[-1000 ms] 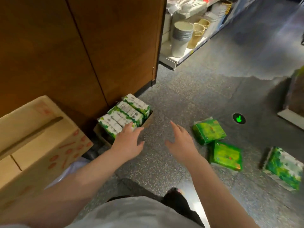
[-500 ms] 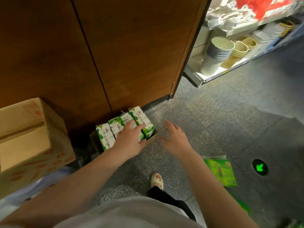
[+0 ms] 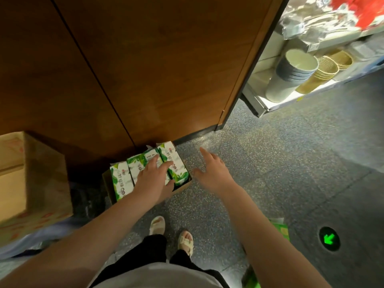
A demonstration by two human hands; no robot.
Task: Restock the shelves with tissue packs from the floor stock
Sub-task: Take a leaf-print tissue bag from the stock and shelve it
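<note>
1. The white-and-green plastic-wrapped tissue packs (image 3: 145,173) stand on edge in a row inside a low brown cardboard tray (image 3: 182,187) on the speckled grey floor (image 3: 270,163), pushed against the base of the brown wooden panel wall (image 3: 145,69), at about 11 o'clock from the person's feet.
2. The left hand (image 3: 153,181) lies on top of the row, fingers spread and fairly straight across the middle packs, thumb reaching toward the rightmost pack; it presses rather than grips.
3. The right hand (image 3: 214,171) hovers over the floor just beside the tray's right end, at 3 o'clock from the packs, fingers wide and holding nothing.
4. Handling, as a judgement: the packs look light and soft, with slick film wrapping that would slide under a loose hold. Squeezing the row from both ends, one palm on each outer pack, should lift several together; or the tray itself could be taken by its short sides.
5. A bright green pack (image 3: 280,227) peeks out by the right forearm at 5 o'clock, and a larger brown cardboard carton (image 3: 31,177) sits at 9 o'clock.
6. White shelving (image 3: 291,100) with stacked bowls stands at 2 o'clock.
</note>
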